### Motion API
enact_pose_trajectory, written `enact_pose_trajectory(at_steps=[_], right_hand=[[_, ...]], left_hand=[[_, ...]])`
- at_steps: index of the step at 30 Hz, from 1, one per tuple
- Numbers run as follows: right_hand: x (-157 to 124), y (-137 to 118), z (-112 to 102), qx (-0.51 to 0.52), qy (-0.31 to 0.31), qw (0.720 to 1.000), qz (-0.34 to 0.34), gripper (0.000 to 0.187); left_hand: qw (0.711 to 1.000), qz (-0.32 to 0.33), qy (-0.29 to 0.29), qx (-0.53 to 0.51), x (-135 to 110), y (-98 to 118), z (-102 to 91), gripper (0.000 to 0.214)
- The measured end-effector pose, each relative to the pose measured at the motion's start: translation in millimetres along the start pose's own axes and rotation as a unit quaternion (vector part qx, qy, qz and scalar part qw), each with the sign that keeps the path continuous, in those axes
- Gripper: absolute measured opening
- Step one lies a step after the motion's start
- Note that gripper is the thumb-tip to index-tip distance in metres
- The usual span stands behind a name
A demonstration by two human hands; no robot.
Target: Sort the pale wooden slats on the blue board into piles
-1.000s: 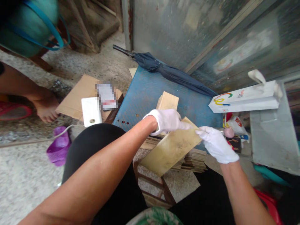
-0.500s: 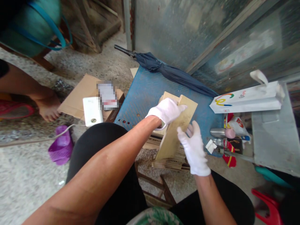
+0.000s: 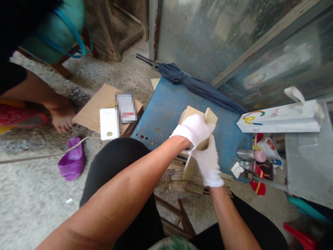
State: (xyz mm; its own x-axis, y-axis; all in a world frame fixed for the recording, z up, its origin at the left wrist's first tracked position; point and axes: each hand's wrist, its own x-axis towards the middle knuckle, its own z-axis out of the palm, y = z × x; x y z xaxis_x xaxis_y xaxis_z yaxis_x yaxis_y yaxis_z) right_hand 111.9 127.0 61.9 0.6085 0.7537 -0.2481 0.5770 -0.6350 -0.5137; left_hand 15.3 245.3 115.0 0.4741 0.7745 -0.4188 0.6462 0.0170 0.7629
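Hands meet at frame centre over the blue table [image 3: 166, 104]. Left hand [image 3: 194, 129], white glove, is closed around a tan wooden slat [image 3: 209, 118] near its top end. Right hand [image 3: 208, 163], also gloved, is pressed against the same slat from 5 o'clock, fingers up along its face; I read it as gripping too, but I can't see the fingertips behind the left glove. Slat stands nearly upright, tilted slightly, with its lower end showing just left of the right hand, above the stack [image 3: 182, 184].

Stack is a flat pile of thin slats at the table's near edge, at 6 o'clock from the hands. A second tan block [image 3: 188, 113] sits just behind the left hand at 11 o'clock, touching or nearly so; I can't tell which.

Around it, from the hands:
- Folded dark umbrella [image 3: 197, 88] lies along the table's far edge, 12 o'clock.
- White paper bag [image 3: 281, 116] with coloured logo at 3 o'clock, well apart.
- Small clutter at 4 o'clock: metal cylinder [image 3: 244, 153], pink round bit [image 3: 259, 155], red-yellow item [image 3: 257, 175]. Too small to identify further.
- Cardboard [image 3: 96, 106] on the floor at 9 o'clock, white device [image 3: 109, 124] on it, cable running to 8 o'clock.
- Purple sandal [image 3: 72, 163] at 8 o'clock on the floor.

Another person's bare foot [image 3: 62, 119] is on the floor at far 9 o'clock, clear of my hands.
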Motion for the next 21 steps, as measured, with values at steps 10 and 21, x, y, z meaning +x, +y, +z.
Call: enact_pose_trajectory(at_steps=[10, 21], right_hand=[[75, 5, 40, -0.033, 0.0, 0.998, 0.056, 0.087], [90, -15, 69, -0.112, 0.003, 0.989, 0.097, 0.101]], left_hand=[[0.982, -0.009, 0.178, -0.06, 3, -12, -44.1, 0.05], [0.98, 0.002, 0.177, -0.093, -1, -15, -52.8, 0.054]])
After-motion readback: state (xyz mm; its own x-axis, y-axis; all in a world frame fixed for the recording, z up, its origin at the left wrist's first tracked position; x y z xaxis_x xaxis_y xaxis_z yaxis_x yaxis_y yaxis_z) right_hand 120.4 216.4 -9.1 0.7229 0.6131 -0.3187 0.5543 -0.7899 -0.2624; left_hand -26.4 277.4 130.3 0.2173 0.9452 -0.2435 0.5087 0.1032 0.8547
